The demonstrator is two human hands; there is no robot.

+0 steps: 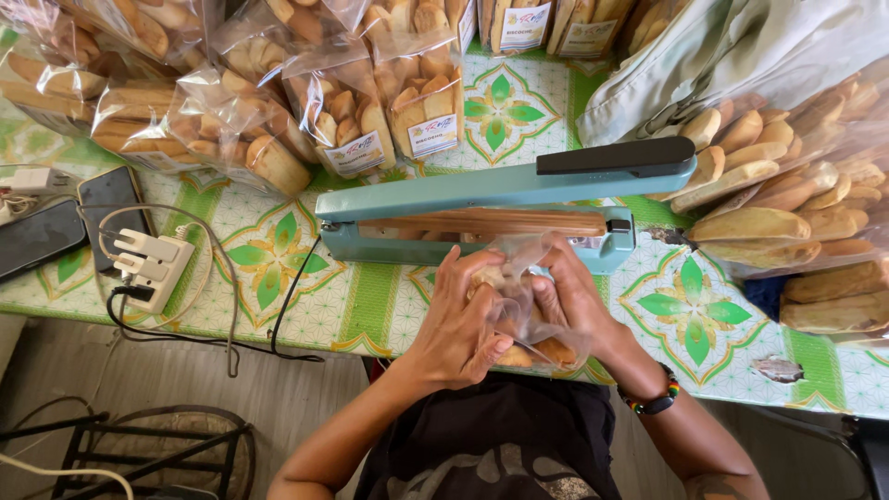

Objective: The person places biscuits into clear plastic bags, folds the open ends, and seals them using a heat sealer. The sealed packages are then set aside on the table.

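Both my hands grip a clear plastic bag of biscuits [523, 310] at the table's near edge. My left hand [458, 319] wraps the bag's left side and my right hand [574, 296] pinches its top right. The bag's open mouth [519, 250] sits just in front of the jaw of a teal heat sealer [463, 199], whose arm with a black handle [616, 156] is raised. A beaded bracelet [653, 400] circles my right wrist.
Several sealed biscuit bags [352, 111] with labels are piled at the back left. Loose biscuits [787, 199] heap in plastic at the right. A white power strip [153, 264], two phones [42, 236] and cables lie at the left on the patterned tablecloth [278, 259].
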